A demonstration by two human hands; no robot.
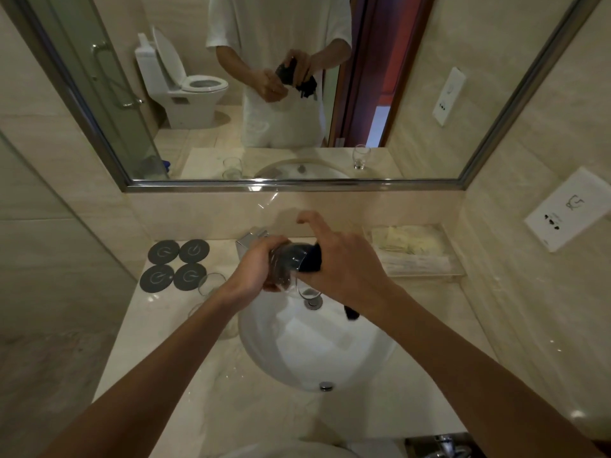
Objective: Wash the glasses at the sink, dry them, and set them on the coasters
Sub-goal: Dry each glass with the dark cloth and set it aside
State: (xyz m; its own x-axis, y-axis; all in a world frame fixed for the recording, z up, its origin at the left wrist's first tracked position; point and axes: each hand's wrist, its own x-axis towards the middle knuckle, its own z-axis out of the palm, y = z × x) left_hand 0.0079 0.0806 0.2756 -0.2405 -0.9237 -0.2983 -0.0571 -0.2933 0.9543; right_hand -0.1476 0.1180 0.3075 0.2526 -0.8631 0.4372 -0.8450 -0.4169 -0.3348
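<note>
Over the sink (pixel 264 358), left hand (pixel 256 269) grips a glass (pixel 286 262); right hand (pixel 344 266) clasps dark cloth (pixel 312 259) inside.

Bare forearms; loose white short-sleeved shirt (pixel 281 24) in mirror.

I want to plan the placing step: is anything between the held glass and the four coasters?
Yes, partly. A clear empty tumbler stands on the counter beside the four round dark grey coasters, between them and the stemmed glass held over the sink.
</note>
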